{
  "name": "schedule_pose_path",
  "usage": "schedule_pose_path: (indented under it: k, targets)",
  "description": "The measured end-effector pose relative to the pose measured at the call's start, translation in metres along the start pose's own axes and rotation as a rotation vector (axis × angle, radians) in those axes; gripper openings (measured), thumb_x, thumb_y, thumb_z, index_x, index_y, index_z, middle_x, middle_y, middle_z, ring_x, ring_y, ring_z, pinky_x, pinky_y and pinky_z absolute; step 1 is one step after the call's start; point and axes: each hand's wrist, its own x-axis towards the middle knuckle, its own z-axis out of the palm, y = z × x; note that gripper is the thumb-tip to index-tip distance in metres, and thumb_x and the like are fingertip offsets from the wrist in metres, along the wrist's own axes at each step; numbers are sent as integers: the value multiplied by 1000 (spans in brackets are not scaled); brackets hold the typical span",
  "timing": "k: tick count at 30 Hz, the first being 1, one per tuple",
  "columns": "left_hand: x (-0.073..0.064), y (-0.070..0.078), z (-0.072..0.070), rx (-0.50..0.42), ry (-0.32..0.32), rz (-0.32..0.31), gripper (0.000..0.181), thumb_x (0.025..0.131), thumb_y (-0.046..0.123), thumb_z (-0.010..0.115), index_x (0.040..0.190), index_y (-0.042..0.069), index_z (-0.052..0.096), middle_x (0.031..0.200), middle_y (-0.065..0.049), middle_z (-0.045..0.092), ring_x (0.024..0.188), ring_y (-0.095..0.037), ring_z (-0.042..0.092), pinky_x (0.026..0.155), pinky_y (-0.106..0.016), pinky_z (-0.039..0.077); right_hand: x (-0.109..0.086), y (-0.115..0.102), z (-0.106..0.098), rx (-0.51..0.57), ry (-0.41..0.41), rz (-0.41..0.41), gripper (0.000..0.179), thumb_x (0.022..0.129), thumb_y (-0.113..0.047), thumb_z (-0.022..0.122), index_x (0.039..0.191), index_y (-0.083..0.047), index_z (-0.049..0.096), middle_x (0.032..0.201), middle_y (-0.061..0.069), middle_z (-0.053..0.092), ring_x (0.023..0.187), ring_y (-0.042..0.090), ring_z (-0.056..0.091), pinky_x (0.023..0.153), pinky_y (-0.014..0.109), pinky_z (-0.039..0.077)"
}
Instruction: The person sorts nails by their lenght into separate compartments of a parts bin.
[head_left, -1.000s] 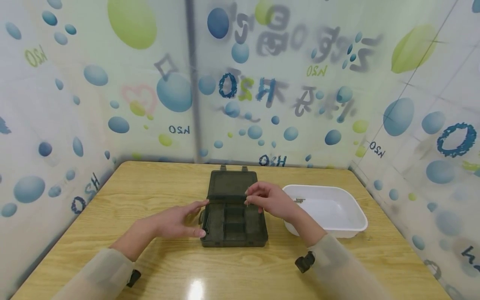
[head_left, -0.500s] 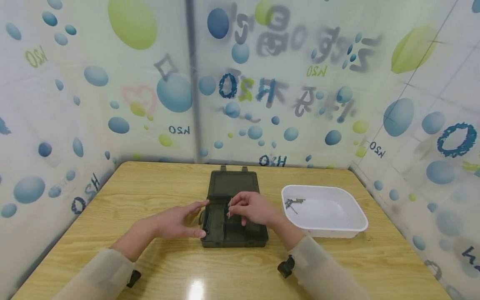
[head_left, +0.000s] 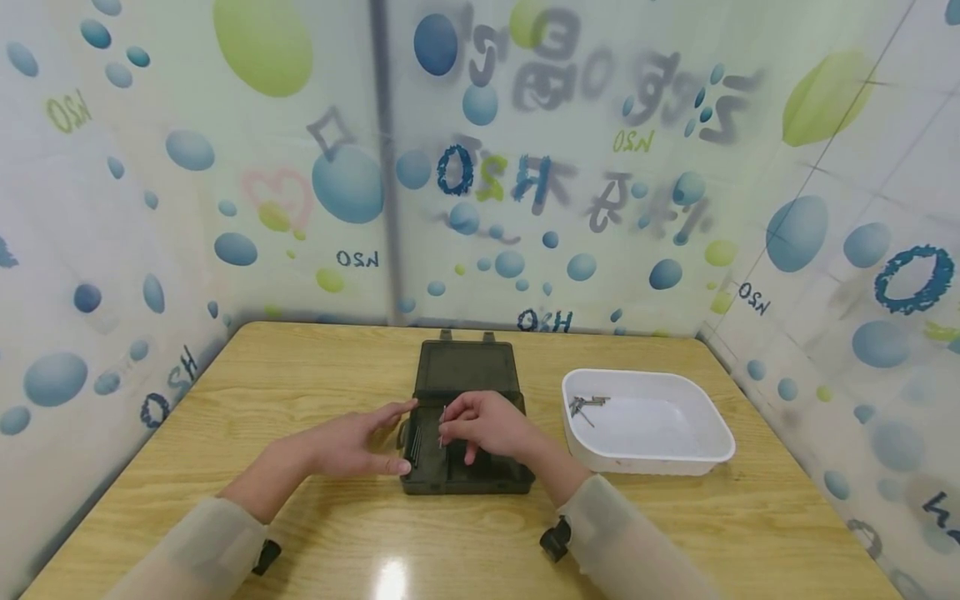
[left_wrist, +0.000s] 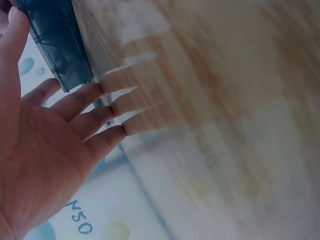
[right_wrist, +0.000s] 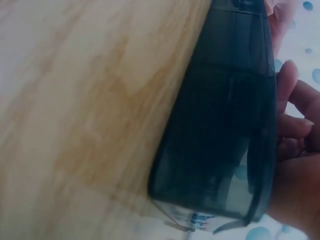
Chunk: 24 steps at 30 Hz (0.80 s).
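Note:
A dark, see-through plastic case [head_left: 467,365] lies open on the table, lid folded back, its tray split into compartments. Several thin metal rods [head_left: 416,448] stand in its left compartment. My right hand [head_left: 489,427] is over the middle of the case and pinches one thin metal rod [head_left: 442,427], held upright between thumb and fingers. My left hand [head_left: 347,446] rests at the case's left side, fingers extended and thumb by the front left corner. The left wrist view shows the left palm [left_wrist: 55,140] spread. In the right wrist view, the case side [right_wrist: 220,130] partly hides the right hand [right_wrist: 300,127].
To the right stands a white plastic tray [head_left: 647,465] with several small metal pieces [head_left: 590,403] at its left end. The wooden table [head_left: 450,542] meets patterned curtains [head_left: 480,250] at the back and sides.
My right hand has moved left over the case, from its right side to near the left compartment, still pinching the thin metal rod. The left hand stays put.

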Motion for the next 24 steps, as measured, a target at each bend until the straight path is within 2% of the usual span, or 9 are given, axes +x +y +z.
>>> schedule_pose_path:
  k: [5, 12, 16, 21, 24]
  targets:
    - [-1, 1, 0, 8, 5, 3, 100, 99, 63, 75, 177, 30, 23, 176, -21, 39, 161, -46, 41, 125, -73, 36, 0, -1, 0, 2, 8, 20, 18, 109, -22, 72, 120, -7, 75, 103, 6, 85, 58, 15, 69, 65, 34, 63]
    - [-1, 1, 0, 6, 2, 3, 100, 99, 63, 76, 177, 29, 23, 175, -22, 40, 161, -46, 41, 125, -74, 36, -4, -1, -2, -38, 3, 21, 20, 109, -28, 71, 120, -13, 76, 104, -1, 85, 60, 14, 70, 48, 25, 43]
    - [-1, 1, 0, 1, -2, 1, 101, 99, 63, 76, 177, 30, 22, 176, -22, 39, 161, -46, 41, 125, -73, 36, -8, -2, -6, -62, 8, -4, 26, 108, -32, 73, 123, -12, 77, 104, -3, 84, 64, 14, 70, 50, 25, 46]
    - [-1, 0, 0, 4, 0, 10, 101, 99, 63, 76, 177, 30, 22, 176, -22, 38, 162, -46, 40, 125, -73, 36, -19, -4, -28, -47, 21, -38, 30, 108, -29, 73, 125, -5, 75, 109, 11, 82, 67, 14, 68, 56, 27, 49]
    - [-1, 0, 0, 8, 2, 12, 102, 98, 63, 76, 178, 30, 21, 177, -21, 36, 162, -46, 39, 126, -73, 35, -30, -5, -51, -55, 30, -28, 31, 109, -29, 72, 127, -4, 73, 114, 18, 79, 71, 22, 69, 59, 29, 49]
